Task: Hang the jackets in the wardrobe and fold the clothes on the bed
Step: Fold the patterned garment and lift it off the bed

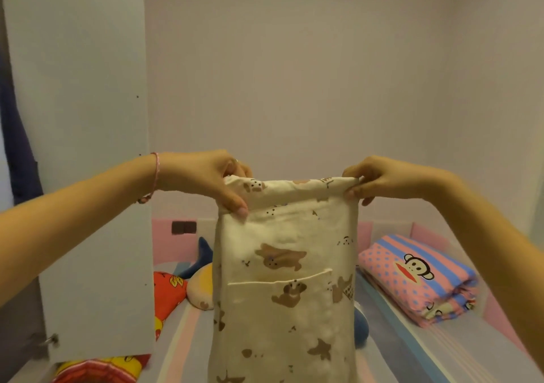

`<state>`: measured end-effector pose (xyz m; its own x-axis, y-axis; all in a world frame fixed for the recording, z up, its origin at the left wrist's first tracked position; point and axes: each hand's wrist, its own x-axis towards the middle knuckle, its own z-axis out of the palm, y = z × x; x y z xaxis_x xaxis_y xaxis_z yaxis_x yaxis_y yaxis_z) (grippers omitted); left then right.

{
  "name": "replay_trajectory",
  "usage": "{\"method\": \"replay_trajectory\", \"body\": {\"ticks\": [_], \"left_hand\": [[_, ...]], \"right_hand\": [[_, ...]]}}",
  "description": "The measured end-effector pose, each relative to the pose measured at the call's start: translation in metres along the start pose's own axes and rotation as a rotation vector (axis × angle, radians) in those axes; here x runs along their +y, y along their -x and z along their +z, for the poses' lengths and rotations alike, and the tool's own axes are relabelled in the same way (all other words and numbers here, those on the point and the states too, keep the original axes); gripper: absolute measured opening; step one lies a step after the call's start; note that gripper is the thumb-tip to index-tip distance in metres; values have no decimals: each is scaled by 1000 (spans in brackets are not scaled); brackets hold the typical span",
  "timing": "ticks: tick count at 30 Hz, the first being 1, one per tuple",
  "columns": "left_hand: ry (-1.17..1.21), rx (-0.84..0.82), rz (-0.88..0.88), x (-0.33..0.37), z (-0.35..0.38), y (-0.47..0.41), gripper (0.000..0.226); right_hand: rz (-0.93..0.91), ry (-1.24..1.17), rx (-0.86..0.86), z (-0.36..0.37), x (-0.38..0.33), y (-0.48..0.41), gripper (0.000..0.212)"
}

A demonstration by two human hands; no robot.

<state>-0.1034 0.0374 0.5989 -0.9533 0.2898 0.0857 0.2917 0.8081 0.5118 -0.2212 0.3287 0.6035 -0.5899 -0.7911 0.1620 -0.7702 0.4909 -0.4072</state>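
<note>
A cream garment [282, 282] printed with brown bears hangs lengthwise in front of me, folded narrow, with a pocket seam across its middle. My left hand [212, 176] pinches its top left corner and my right hand [379, 181] pinches the top right corner, so the top edge is stretched level between them. The cloth's lower end runs out of the bottom of the frame. Behind it lies the bed [412, 350] with a striped sheet.
An open white wardrobe door [88, 147] stands at the left, a dark garment [17, 135] hanging behind it. On the bed lie a folded pink and blue monkey-print blanket [418, 279], a red cushion [167, 294] and a plush toy [200, 282].
</note>
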Motion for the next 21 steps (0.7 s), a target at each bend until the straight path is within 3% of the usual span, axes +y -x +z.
{"method": "replay_trajectory", "body": {"ticks": [2,5,10,12,15,19,21], "left_hand": [[-95,-11,-75,-10,3,-20,17],[-249,125,-224,-45,15,-66,30],[-456,412,-344,-89,22,-132,13],[-521,567,-321,-93,8,-150,8],[-594,771,-224,-93,-24,-172,11],[-758,847,-35,-79,-50,-175,39],[-769,855,37,-76,-42,-168,41]], "right_hand": [[62,21,-39,12,19,-22,19],[149,68,-7,38,52,-65,13],[216,226,305,59,92,-135,25],[188,305,501,55,98,-157,24],[101,236,750,31,95,-176,24],[-30,378,871,0,85,-172,30],[-52,434,880,-1,87,-163,28]]}}
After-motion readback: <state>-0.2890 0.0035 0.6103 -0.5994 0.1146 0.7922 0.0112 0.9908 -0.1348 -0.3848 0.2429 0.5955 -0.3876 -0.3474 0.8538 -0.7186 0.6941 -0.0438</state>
